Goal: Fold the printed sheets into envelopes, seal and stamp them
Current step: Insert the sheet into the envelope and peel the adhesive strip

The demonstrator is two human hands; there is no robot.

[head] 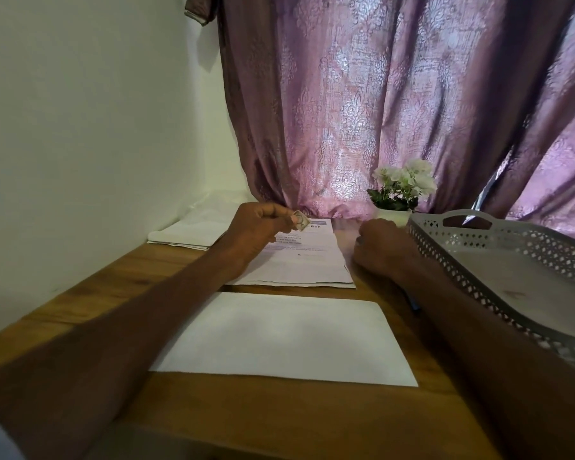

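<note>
Head view, wooden table (pixel 279 423) filling the lower half of the frame.

Left hand (pixel 258 227), centre of frame: fingers curled, thumb and forefinger pinching a small stamp (pixel 300 220) by one edge. The stamp is held above the top of the printed sheet (pixel 299 257), tilted; its design is too small to make out.

Right hand (pixel 384 249), right of centre: fingers curled in towards the palm, knuckles up, resting at the right edge of the printed sheet. Cannot tell whether it holds anything.

The printed sheet lies flat at centre, partly under the left hand. Heading band at its top is blue; the only legible word is "Roll" at the upper right of the sheet. The lines of body text below are blurred and unreadable. A second paper edge shows under its lower border.

Plain white envelope (pixel 286 340) lies flat in the lower centre, just below the printed sheet, apart from it, between the two forearms. No writing visible on its face.

Folded white papers (pixel 193 230) in a low pile at middle left, against the wall.

Grey perforated tray (pixel 512 240) with a cut-out handle at the right edge, raised at an angle above the right forearm.

Small pot of white flowers (pixel 400 187) behind the right hand, in front of a purple patterned curtain (pixel 379 94).
</note>
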